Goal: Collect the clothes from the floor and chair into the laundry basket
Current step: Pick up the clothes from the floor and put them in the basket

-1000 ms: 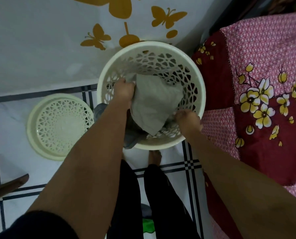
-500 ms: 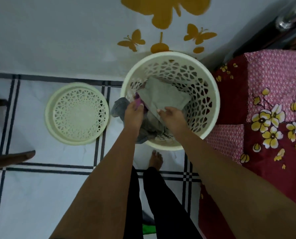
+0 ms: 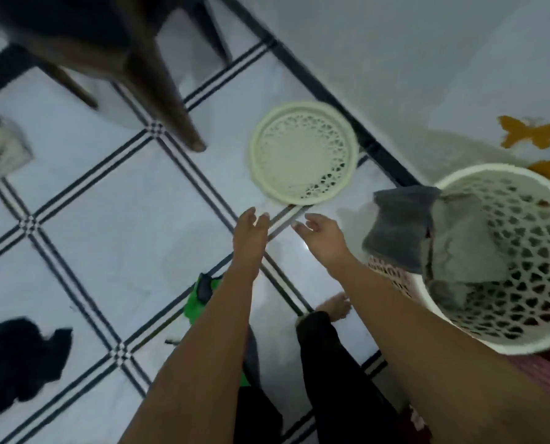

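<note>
Head view shows both hands, left hand [image 3: 251, 230] and right hand [image 3: 323, 237], open and empty beside the laundry basket [image 3: 453, 184], grey clothes [image 3: 459, 248] draped over its rim; next step, apparently, fetching the black garment [image 3: 20, 363] lying well away from it.
</note>
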`<state>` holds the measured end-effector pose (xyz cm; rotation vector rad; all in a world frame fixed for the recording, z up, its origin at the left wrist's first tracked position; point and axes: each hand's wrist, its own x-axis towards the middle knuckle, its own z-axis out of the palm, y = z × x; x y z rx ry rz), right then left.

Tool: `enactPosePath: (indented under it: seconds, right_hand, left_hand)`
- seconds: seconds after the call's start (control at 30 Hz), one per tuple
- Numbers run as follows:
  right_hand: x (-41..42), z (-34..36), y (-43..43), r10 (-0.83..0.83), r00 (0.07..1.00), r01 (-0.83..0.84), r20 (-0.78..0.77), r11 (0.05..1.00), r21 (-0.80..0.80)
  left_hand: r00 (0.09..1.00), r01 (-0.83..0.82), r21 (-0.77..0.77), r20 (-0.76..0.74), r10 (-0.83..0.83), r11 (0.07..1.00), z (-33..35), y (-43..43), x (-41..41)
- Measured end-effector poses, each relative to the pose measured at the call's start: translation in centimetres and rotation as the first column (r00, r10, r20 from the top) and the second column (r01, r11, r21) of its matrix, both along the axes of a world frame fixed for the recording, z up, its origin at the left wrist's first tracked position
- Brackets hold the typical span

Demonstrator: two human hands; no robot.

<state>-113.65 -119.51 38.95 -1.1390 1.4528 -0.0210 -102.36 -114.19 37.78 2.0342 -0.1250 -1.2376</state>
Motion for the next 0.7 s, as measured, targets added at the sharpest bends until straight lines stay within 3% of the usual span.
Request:
enactPosePath:
  seconds: [0.17, 0.3, 0.53, 0.7]
  right_hand:
    - [9.3, -4.8, 7.7, 0.268, 0.963, -0.268, -0.027, 0.963, 0.02]
    - [13.6, -11.2, 13.7, 0.382, 0.919, -0.378, -0.093, 0.924, 0.056]
    - [15.7, -26.3, 22.2, 0.622, 0.752, -0.588, -0.218, 0.783, 0.203]
    - [15.2, -37.4, 26.9, 0.668, 0.684, -0.625, -0.295, 0.744, 0.236]
  left_hand:
    - [0.977, -0.213, 0.083, -0.008, 0.215, 0.973, -4.4, 11.6, 7.5]
    - [0.956, -0.282, 0.149, -0.045, 0.291, 0.948, -10.5, 20.0, 10.5]
    - [0.899, -0.408, 0.294, -0.037, 0.437, 0.864, -25.7, 29.7, 10.8]
    - [0.833, -0.511, 0.293, -0.067, 0.55, 0.809, -35.1, 32.8, 8.9]
